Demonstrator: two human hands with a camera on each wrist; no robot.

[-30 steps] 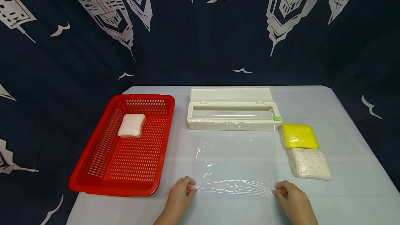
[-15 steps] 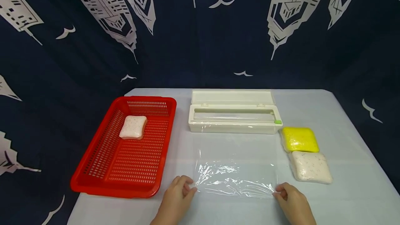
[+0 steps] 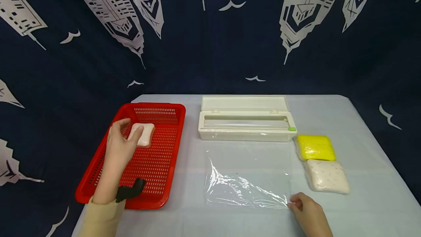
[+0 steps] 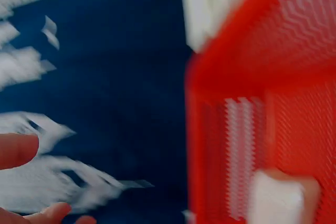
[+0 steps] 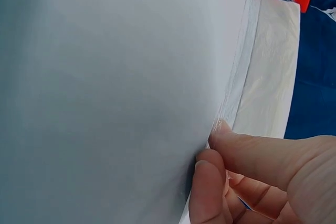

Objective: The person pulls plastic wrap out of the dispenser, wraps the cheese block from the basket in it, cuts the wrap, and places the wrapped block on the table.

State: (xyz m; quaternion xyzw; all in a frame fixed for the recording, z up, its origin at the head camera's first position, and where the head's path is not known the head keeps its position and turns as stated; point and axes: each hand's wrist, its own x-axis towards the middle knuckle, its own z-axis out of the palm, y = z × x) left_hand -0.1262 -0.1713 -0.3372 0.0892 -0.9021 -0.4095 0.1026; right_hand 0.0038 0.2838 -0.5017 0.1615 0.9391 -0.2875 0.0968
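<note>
"Red basket (image 3: 161,160) on the left: anything in it?"

"One pale bar (image 3: 147,134), towards the far end. The left hand (image 3: 120,142) is over it, thumb and fingers spread, holding nothing. That thumb hides part of the bar, and the forearm (image 3: 110,178) and a dark band (image 3: 131,190) cross the basket's near end"

"And the right hand (image 3: 307,209)?"

"Fingertips together, pinching the near right corner of the clear film (image 3: 243,178) that runs over the counter (image 3: 358,134) from the open white box (image 3: 246,135)"

"What's crowding it?"

"Just right of the film, a yellow block (image 3: 315,147) by the box's corner, and a speckled white block (image 3: 329,176) nearer"
</note>
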